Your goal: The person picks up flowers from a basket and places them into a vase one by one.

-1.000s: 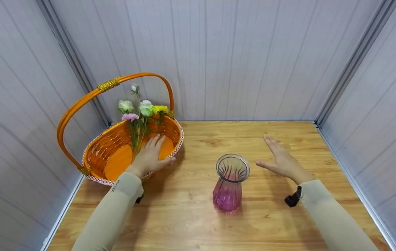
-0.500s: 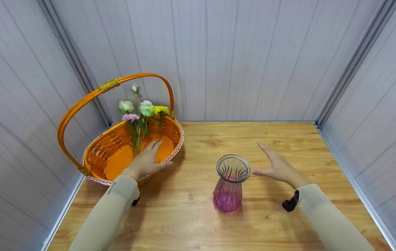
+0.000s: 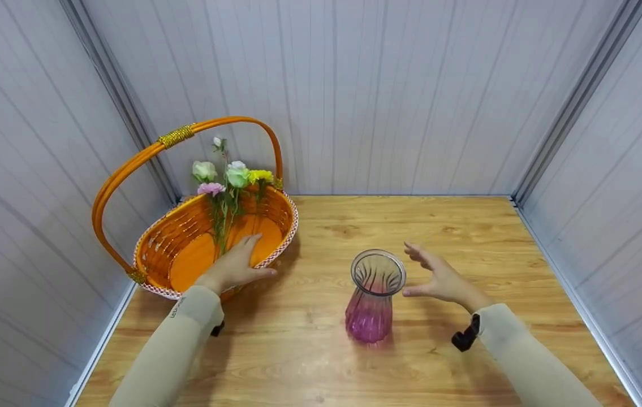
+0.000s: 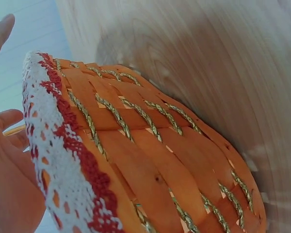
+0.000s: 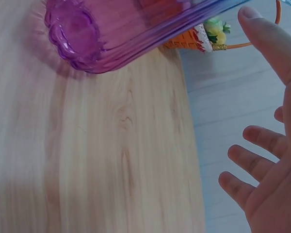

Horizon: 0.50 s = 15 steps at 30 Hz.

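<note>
My left hand reaches over the near rim of an orange woven basket, fingers extended and thumb pointing right. Several flowers, white, green, pink and yellow, lean against the basket's far wall, their stems running down inside near my left fingers. In the left wrist view, the basket's red-and-white lace trim crosses in front of that hand. A ribbed glass vase, clear at the top and purple-pink below, stands upright on the table. Just right of its mouth is my right hand, fingers spread, holding nothing.
The wooden table is bounded by a pale panelled wall at the back and by walls at both sides. The tall basket handle arches over the basket at the left.
My right hand has moved left and nearer to me, coming close to the vase mouth. The left hand has drawn back slightly over the basket rim. Basket, flowers and vase stay put.
</note>
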Each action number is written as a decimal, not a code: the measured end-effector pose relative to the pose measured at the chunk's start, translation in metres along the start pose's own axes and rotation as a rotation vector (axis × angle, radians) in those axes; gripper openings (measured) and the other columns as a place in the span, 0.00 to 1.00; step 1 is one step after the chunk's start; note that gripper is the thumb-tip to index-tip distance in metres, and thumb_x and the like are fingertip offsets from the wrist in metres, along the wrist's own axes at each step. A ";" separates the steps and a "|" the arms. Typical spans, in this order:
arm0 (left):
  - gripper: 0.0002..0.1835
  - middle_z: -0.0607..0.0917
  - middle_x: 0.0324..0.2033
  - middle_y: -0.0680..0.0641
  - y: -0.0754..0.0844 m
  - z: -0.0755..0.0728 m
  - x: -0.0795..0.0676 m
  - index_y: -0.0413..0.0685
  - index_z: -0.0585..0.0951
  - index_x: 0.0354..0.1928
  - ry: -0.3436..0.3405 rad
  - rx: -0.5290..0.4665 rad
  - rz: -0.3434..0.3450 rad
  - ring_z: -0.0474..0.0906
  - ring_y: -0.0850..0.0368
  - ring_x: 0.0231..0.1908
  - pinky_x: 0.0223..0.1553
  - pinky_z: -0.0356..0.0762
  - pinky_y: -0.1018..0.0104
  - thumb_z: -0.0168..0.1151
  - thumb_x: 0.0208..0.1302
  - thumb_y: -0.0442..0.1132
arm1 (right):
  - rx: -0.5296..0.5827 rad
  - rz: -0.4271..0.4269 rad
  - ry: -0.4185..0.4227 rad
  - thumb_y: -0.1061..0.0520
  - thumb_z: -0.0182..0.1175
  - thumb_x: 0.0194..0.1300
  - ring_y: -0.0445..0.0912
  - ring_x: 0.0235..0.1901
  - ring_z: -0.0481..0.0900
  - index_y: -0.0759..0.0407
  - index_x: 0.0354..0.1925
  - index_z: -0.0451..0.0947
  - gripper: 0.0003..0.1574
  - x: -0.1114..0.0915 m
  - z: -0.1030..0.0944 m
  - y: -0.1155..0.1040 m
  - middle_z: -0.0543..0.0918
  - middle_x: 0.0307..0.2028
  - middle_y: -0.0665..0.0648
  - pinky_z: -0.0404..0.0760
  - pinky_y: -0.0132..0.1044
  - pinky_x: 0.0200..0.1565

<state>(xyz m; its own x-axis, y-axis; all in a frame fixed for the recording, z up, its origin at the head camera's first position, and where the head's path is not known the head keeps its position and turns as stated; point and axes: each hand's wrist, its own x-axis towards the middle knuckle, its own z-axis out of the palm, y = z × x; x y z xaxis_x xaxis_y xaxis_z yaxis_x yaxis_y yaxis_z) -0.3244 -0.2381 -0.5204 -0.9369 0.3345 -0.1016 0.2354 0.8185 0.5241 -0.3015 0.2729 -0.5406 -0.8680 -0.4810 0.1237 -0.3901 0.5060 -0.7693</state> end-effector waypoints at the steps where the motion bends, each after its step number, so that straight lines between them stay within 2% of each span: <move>1: 0.67 0.54 0.86 0.34 0.000 0.000 0.000 0.43 0.50 0.88 -0.005 -0.009 -0.006 0.58 0.32 0.83 0.82 0.57 0.34 0.70 0.63 0.76 | 0.007 -0.003 -0.006 0.49 0.85 0.58 0.74 0.77 0.66 0.65 0.85 0.53 0.72 0.000 0.002 0.000 0.66 0.78 0.75 0.64 0.72 0.76; 9: 0.63 0.59 0.85 0.34 -0.006 0.002 0.001 0.41 0.54 0.87 -0.017 -0.036 -0.009 0.57 0.32 0.83 0.83 0.55 0.34 0.73 0.65 0.69 | 0.075 -0.029 -0.045 0.52 0.86 0.55 0.74 0.75 0.69 0.66 0.85 0.53 0.73 0.000 0.014 -0.003 0.69 0.78 0.73 0.65 0.74 0.75; 15: 0.60 0.60 0.84 0.34 -0.010 0.006 0.000 0.40 0.55 0.86 -0.018 -0.056 -0.003 0.57 0.33 0.83 0.83 0.55 0.35 0.75 0.66 0.66 | 0.117 -0.021 -0.074 0.52 0.87 0.52 0.73 0.75 0.70 0.60 0.85 0.56 0.74 -0.002 0.026 -0.005 0.69 0.79 0.68 0.66 0.74 0.74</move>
<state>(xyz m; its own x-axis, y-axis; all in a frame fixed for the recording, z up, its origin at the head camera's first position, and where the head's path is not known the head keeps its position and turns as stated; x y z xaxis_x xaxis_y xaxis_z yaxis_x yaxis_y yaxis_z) -0.3254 -0.2435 -0.5303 -0.9325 0.3412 -0.1182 0.2177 0.7923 0.5700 -0.2897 0.2526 -0.5529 -0.8334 -0.5441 0.0971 -0.3655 0.4108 -0.8353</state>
